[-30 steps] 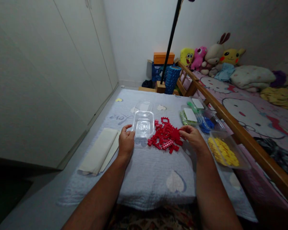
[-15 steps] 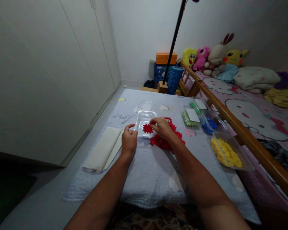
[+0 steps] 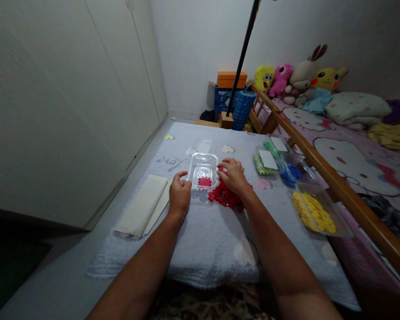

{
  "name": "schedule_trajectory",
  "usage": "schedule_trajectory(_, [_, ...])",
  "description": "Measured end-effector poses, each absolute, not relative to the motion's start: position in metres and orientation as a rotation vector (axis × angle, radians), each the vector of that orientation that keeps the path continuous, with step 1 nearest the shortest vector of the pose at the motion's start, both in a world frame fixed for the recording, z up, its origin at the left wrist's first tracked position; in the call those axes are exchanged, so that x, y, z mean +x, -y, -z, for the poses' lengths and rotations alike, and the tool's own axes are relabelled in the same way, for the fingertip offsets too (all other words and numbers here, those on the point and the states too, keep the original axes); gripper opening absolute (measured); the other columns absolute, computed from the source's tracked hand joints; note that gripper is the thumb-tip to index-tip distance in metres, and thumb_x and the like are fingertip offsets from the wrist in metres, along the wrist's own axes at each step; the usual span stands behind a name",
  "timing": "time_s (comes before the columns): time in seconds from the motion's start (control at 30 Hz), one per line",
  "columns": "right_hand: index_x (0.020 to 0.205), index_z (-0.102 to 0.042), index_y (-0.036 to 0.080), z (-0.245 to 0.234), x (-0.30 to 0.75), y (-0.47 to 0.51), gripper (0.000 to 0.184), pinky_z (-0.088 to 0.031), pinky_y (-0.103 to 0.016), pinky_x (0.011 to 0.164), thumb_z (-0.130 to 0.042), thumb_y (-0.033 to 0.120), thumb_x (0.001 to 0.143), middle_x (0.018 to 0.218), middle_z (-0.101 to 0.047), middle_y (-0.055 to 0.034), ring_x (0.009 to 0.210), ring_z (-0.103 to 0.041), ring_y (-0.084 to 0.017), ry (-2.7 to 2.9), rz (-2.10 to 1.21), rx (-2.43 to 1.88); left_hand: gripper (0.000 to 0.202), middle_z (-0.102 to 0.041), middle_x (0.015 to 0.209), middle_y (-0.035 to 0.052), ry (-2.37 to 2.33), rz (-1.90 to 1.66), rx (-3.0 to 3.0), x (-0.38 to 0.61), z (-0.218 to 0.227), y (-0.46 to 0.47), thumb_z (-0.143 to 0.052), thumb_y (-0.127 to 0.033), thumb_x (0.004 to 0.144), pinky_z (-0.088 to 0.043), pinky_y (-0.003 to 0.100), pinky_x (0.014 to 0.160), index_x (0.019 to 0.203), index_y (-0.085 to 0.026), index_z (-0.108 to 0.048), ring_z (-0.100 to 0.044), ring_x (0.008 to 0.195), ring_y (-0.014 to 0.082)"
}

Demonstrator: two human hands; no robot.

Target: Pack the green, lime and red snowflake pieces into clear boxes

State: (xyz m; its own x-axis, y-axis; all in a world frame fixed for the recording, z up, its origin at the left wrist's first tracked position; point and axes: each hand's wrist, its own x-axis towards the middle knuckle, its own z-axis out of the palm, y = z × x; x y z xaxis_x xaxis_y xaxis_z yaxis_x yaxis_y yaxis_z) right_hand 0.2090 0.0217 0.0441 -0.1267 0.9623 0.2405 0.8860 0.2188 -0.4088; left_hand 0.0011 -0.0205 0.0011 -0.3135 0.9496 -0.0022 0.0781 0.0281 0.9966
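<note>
A clear plastic box [image 3: 203,156] stands on the cloth-covered table with a flat red notched building piece [image 3: 204,182] inside, near its front wall. My left hand [image 3: 180,194] grips the left edge of that box. Just right of the box lies a pile of linked red building pieces [image 3: 231,198]. Over this pile is my right hand [image 3: 233,175], fingers curved and apart, with nothing visible in them. It partly covers the red pieces.
Folded cream cloth [image 3: 143,204] lies at the left. A clear lid [image 3: 204,146] is behind the box. At the right stand boxes of green pieces [image 3: 260,166], blue pieces [image 3: 290,174] and yellow pieces [image 3: 311,211]. A wooden bed rail [image 3: 306,153] runs along that side.
The red piece that my right hand held over the box now lies in it. My right hand has moved right, over the red pile. My left hand has stayed at the box.
</note>
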Motion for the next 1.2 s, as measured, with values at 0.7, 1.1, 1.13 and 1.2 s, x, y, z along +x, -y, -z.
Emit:
schedule_trajectory(0.7, [0.084, -0.075, 0.022, -0.027, 0.229, 0.025, 0.007, -0.037, -0.040, 0.087, -0.071, 0.028, 0.085, 0.106, -0.066, -0.0099, 0.106, -0.053, -0.029, 2.095, -0.300, -1.946, 0.046, -0.040, 0.054, -0.0102, -1.522, -1.354, 1.182, 0.003, -0.006, 0.028, -0.058, -0.035, 0.083, -0.029, 0.023, 0.053, 0.126, -0.018, -0.059, -0.039, 0.051, 0.0139])
schedule_trajectory(1.1, [0.090, -0.073, 0.021, -0.063, 0.227, 0.000, 0.013, -0.044, -0.032, 0.084, -0.061, 0.019, 0.088, 0.093, -0.074, -0.0047, 0.089, -0.063, -0.020, 1.942, -0.487, -1.535, 0.039, -0.044, 0.059, -0.0074, -1.653, -1.334, 1.347, -0.019, -0.017, 0.035, -0.058, -0.036, 0.086, -0.037, 0.026, 0.060, 0.119, -0.017, -0.064, -0.047, 0.057, 0.0151])
schedule_trajectory(1.13, [0.092, -0.075, 0.021, -0.068, 0.220, -0.005, 0.014, -0.044, -0.034, 0.086, -0.061, 0.019, 0.089, 0.096, -0.075, -0.0055, 0.092, -0.063, -0.021, 2.001, -0.432, -1.543, 0.038, -0.047, 0.061, -0.0065, -1.696, -1.304, 1.392, -0.024, -0.019, 0.037, -0.058, -0.035, 0.085, -0.039, 0.027, 0.063, 0.117, -0.017, -0.066, -0.049, 0.059, 0.0155])
schedule_trajectory(1.2, [0.099, -0.077, 0.022, -0.078, 0.205, -0.014, 0.017, -0.041, -0.036, 0.090, -0.062, 0.021, 0.093, 0.103, -0.076, -0.0074, 0.099, -0.061, -0.023, 2.120, -0.301, -1.610, 0.036, -0.052, 0.065, -0.0044, -1.810, -1.208, 1.494, -0.033, -0.023, 0.038, -0.057, -0.033, 0.085, -0.041, 0.028, 0.067, 0.115, -0.018, -0.068, -0.054, 0.063, 0.0167])
